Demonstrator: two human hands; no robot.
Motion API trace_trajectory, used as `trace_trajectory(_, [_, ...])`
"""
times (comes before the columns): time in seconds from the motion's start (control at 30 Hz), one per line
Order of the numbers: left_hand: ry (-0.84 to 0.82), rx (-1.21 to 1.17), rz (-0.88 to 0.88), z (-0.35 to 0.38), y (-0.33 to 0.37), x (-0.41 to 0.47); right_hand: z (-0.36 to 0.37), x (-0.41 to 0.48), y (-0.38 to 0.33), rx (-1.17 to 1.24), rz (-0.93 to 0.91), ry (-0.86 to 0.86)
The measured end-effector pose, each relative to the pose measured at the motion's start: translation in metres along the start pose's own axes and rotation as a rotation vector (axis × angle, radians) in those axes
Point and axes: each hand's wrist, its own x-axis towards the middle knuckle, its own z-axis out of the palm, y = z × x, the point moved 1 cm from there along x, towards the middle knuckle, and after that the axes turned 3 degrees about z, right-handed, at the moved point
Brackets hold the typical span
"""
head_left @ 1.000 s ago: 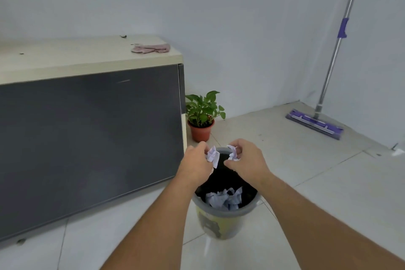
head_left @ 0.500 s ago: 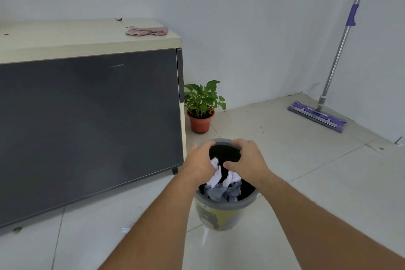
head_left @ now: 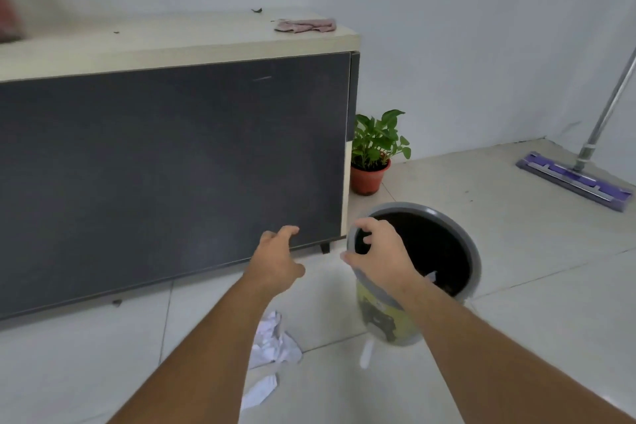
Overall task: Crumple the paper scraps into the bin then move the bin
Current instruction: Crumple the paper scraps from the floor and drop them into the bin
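The bin [head_left: 471, 251] is grey-rimmed with a yellow-green body and stands on the tiled floor, tilted slightly. My right hand [head_left: 382, 251] grips its near-left rim, fingers curled over the edge. A small white scrap [head_left: 431, 276] shows inside the dark bin. My left hand [head_left: 277, 255] hovers left of the bin, fingers apart, holding nothing. White crumpled paper scraps [head_left: 273, 346] lie on the floor under my left forearm, and another flat scrap [head_left: 260, 389] lies just below them. A thin white strip [head_left: 366, 353] sits at the bin's base.
A dark-fronted cabinet [head_left: 172, 165] with a beige top fills the left. A potted plant [head_left: 373, 151] stands by its corner, behind the bin. A purple flat mop [head_left: 574, 179] leans at the far right wall. A pink cloth [head_left: 306, 25] lies on the cabinet top.
Both hands left the bin's opening. My right hand took hold of the rim and my left hand drew away to the left, open. The view shifted so floor scraps appear.
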Motion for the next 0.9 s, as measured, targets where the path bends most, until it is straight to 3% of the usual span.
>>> trace_trajectory(0.13, [0.011, 0.002, -0.13, -0.012, -0.073, -0.026, 0.07, -0.007, -0.012, 0.022, -0.081, -0.096])
trace_trajectory(0.37, [-0.086, 0.019, -0.242, 0.02, -0.166, -0.056, 0.178, -0.024, 0.007, 0.017, -0.028, -0.278])
trace_trajectory(0.67, [-0.273, 0.017, -0.257, 0.092, -0.216, -0.046, 0.244, -0.026, 0.062, -0.073, 0.01, -0.391])
trace_trajectory(0.9, [-0.306, 0.038, -0.22, 0.132, -0.23, -0.012, 0.281, -0.013, 0.092, -0.287, 0.076, -0.457])
